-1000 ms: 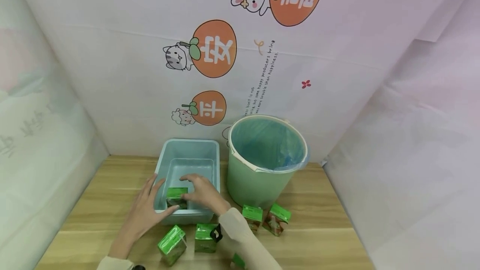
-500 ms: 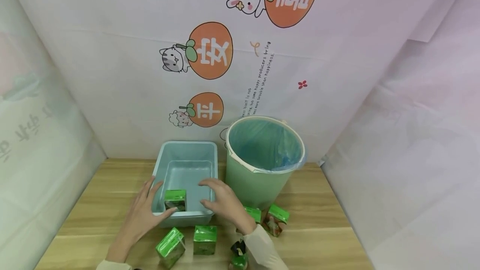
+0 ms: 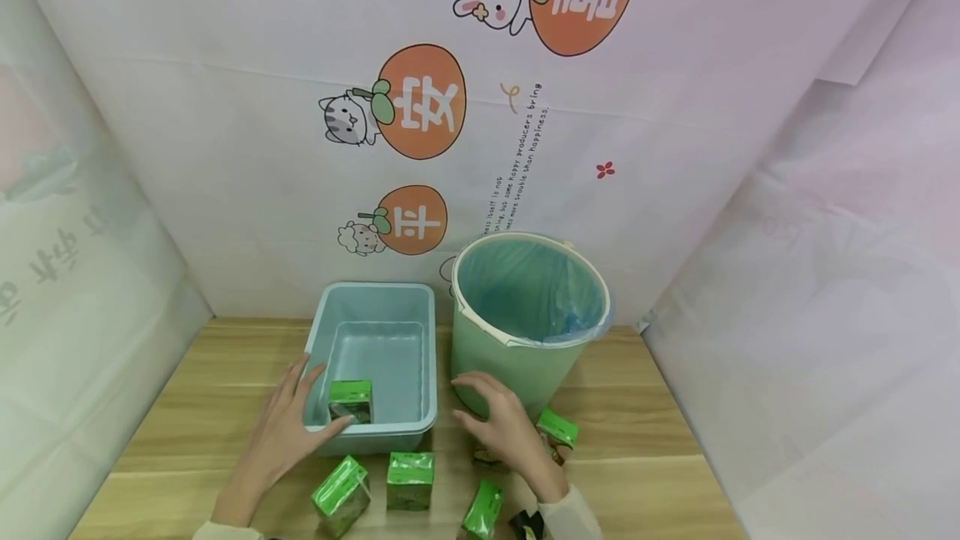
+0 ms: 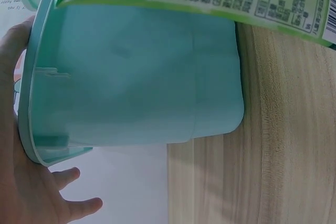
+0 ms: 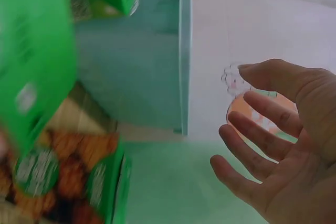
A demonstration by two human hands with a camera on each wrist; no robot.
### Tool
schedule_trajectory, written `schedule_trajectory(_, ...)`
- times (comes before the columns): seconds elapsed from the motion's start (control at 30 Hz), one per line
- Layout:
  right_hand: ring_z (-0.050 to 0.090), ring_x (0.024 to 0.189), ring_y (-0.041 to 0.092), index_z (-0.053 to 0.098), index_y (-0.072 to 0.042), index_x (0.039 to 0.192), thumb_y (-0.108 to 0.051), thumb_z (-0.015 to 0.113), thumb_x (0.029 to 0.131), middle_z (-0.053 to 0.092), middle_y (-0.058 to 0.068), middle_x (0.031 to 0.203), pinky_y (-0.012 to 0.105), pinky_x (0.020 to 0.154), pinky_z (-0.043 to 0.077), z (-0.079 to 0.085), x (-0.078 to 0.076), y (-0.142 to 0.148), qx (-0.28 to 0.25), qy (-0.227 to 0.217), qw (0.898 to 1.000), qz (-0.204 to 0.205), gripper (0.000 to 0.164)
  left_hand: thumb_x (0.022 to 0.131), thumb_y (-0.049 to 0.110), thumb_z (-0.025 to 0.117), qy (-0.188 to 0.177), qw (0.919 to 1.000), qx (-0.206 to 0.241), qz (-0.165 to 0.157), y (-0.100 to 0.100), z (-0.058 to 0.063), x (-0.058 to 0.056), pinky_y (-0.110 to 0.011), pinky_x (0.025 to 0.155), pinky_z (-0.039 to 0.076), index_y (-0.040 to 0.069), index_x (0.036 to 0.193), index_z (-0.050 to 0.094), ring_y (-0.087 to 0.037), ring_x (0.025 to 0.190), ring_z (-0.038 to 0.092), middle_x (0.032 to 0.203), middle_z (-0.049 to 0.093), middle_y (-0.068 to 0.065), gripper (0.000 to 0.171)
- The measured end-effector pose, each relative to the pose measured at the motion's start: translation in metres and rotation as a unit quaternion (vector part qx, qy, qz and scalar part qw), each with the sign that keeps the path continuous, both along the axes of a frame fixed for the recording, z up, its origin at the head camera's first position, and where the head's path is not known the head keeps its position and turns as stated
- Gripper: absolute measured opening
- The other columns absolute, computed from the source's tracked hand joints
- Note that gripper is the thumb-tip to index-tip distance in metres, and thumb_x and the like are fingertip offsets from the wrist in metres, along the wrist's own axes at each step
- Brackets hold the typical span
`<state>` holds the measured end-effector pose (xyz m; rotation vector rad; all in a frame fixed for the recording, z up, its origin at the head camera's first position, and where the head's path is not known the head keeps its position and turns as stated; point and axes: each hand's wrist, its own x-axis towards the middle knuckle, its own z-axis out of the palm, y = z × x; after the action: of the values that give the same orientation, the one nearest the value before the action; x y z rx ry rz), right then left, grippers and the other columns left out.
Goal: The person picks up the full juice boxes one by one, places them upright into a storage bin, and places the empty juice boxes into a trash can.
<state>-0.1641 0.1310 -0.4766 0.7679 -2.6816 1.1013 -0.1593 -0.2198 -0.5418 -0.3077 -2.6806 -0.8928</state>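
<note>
Resting our left hand (image 3: 288,419) along the rim of a pale-blue rectangular plastic basin (image 3: 386,344), our right hand (image 3: 504,423) apart from it.
Our left fingers are spread and fairly straight; our right fingers bow loosely, holding nothing, before a tall pale-green round plastic bucket (image 3: 483,361). One small box with a glossy green top (image 3: 350,391) sits in the basin's near left corner. On the wood-grain table (image 3: 202,382) we see a tilted green-topped box (image 3: 341,490), a squarer green-topped box (image 3: 410,477) just beside it, and others near our right hand.
</note>
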Motion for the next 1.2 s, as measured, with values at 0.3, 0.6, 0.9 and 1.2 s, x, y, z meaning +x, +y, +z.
schedule_trajectory(0.3, 0.068, 0.117, 0.035, 0.071, -0.003, 0.126, 0.001, 0.082, 0.089, 0.071, 0.012, 0.127, 0.051, 0.093, 0.06, -0.022, 0.008, 0.051, -0.01, 0.009, 1.0, -0.026, 0.039, 0.085, 0.05, 0.085, 0.005, 1.0, 0.001, 0.001, 0.001, 0.0, 0.002, -0.085, 0.107, 0.028, 0.006, 0.156, 0.046, -0.06, 0.148, 0.029, 0.17, 0.026, -0.025, 0.092)
schedule_trajectory(0.6, 0.069, 0.114, 0.035, 0.075, -0.008, 0.12, 0.002, 0.085, 0.084, 0.072, 0.009, 0.123, 0.054, 0.095, 0.06, -0.043, 0.013, 0.101, -0.002, -0.028, 0.992, -0.119, 0.039, 0.085, 0.05, 0.085, 0.002, 1.0, 0.003, 0.002, 0.001, 0.001, 0.002, -0.086, 0.106, 0.029, 0.006, 0.156, 0.045, -0.061, 0.148, 0.029, 0.17, 0.025, -0.025, 0.092)
schedule_trajectory(0.9, 0.069, 0.101, 0.029, 0.074, -0.009, 0.122, -0.004, 0.088, 0.083, 0.069, 0.012, 0.123, 0.053, 0.085, 0.062, -0.059, 0.011, 0.132, 0.004, -0.069, 0.983, -0.171, 0.042, 0.086, 0.051, 0.084, -0.007, 1.0, 0.003, 0.001, 0.001, 0.003, 0.002, -0.086, 0.107, 0.027, 0.009, 0.157, 0.044, -0.06, 0.148, 0.028, 0.171, 0.023, -0.024, 0.092)
schedule_trajectory(1.2, 0.069, 0.105, 0.032, 0.073, -0.005, 0.12, -0.005, 0.092, 0.077, 0.068, 0.008, 0.117, 0.056, 0.092, 0.06, -0.074, 0.009, 0.145, -0.014, -0.076, 0.982, -0.172, 0.047, 0.086, 0.05, 0.085, -0.002, 1.0, -0.003, 0.002, 0.002, 0.002, 0.002, -0.085, 0.107, 0.028, 0.007, 0.157, 0.045, -0.06, 0.148, 0.028, 0.17, 0.024, -0.025, 0.092)
